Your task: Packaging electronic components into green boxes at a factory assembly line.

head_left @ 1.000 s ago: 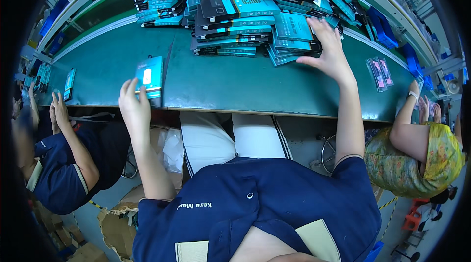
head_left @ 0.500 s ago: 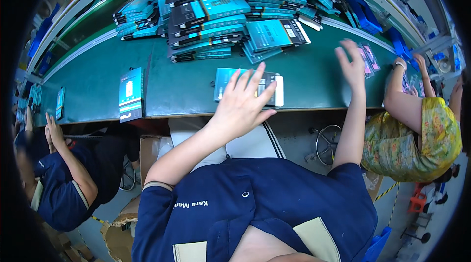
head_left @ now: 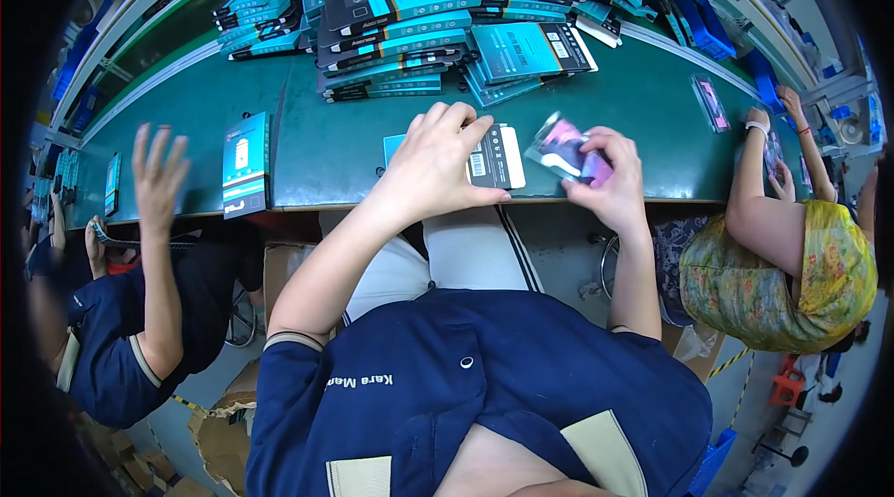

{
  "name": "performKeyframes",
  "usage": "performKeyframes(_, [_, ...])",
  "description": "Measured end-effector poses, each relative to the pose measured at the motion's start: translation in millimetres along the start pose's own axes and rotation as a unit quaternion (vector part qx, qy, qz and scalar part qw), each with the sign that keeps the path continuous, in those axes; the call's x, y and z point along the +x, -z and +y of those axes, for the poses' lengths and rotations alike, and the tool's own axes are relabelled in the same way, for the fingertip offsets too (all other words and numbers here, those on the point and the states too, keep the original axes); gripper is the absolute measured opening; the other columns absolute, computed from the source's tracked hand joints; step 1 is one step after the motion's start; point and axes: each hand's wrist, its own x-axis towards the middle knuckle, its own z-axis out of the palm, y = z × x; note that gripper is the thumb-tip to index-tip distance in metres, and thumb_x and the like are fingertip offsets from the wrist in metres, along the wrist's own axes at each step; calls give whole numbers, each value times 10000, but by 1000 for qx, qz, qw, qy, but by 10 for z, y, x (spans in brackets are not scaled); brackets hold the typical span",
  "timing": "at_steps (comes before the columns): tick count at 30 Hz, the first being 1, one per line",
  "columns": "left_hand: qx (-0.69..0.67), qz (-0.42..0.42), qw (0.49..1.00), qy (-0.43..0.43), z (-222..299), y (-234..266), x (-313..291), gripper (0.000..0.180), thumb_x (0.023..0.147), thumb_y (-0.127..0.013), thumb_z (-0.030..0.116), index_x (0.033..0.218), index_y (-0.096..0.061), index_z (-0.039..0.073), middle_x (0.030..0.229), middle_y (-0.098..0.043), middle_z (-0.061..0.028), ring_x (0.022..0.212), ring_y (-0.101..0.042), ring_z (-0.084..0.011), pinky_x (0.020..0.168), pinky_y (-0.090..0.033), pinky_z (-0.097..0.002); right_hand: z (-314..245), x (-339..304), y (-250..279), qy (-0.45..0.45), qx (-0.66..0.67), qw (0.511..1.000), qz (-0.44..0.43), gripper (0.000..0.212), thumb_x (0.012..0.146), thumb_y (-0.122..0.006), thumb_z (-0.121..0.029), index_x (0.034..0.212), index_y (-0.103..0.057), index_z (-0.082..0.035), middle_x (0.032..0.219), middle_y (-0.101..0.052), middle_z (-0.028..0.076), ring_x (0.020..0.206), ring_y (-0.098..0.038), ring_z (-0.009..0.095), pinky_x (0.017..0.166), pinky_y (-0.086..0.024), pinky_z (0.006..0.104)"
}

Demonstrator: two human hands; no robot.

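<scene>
A flat teal-and-black box point(head_left: 481, 163) lies near the table's front edge, its white end flap point(head_left: 511, 158) pointing right. My left hand point(head_left: 430, 160) spans it, thumb on the near edge and fingers at the far edge. Much of the box is hidden under that hand. In the air just right of the flap, my right hand point(head_left: 610, 182) pinches a thin, shiny pink-and-dark packet point(head_left: 559, 146), blurred by motion. What is inside the packet cannot be made out. Another pink-and-dark packet point(head_left: 711, 104) lies farther right on the table.
Tall stacks of teal-and-black boxes point(head_left: 400, 3) fill the back of the green table point(head_left: 345, 143). One such box point(head_left: 246, 164) lies to the left. Blue bins point(head_left: 700, 20) line the back right. Co-workers sit on both sides, one with a raised hand point(head_left: 158, 176).
My right hand has come back from the right with a packet, leaving fewer packets there. The left hand has closed over the box, which has shifted slightly left. The left co-worker's hand has risen.
</scene>
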Motion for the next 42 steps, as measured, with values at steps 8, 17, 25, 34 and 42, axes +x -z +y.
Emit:
performKeyframes(8, [-63,64,996,6,27,90,7,796,593,-880,434,1197,-557,29,1146,-594,-140,1056,-587,-337,915,-473,-430,-536,121,-403,79,410,904,-90,349,899,-553,42,1246,-523,12,1468,-436,217,1421,-374,301,1169,-307,409])
performKeyframes(17, [-523,354,775,31,170,131,-115,328,922,-688,60,1090,-407,70,1109,-588,-120,958,-591,-155,863,-490,-284,-1230,444,-823,79,549,832,9,221,965,-554,-33,1156,-629,47,1167,-650,141,1096,-605,206,993,-445,310])
performKeyframes(25, [-549,395,736,32,178,209,-88,185,948,-621,1,1039,-465,39,996,-598,-58,909,-595,-99,819,-478,-240,-1306,521,-976,51,590,804,62,150,954,-623,-25,1086,-556,-1,1090,-650,130,935,-625,115,844,-498,231])
performKeyframes(34, [-237,410,881,-10,-123,199,-256,176,922,-680,55,1053,-564,33,1080,-617,-103,989,-600,-157,857,-498,-296,-1034,305,-1178,146,390,904,90,484,776,-767,65,1096,-436,-84,1101,-616,176,1007,-627,217,904,-504,374])
performKeyframes(42, [-400,319,821,252,-134,339,-1141,738,916,-642,19,1524,-226,-27,1492,-386,-172,1365,-384,-224,1112,-338,-349,-875,329,-730,354,98,930,-31,157,793,-761,-124,678,-656,-106,771,-721,38,797,-705,219,890,-527,419])
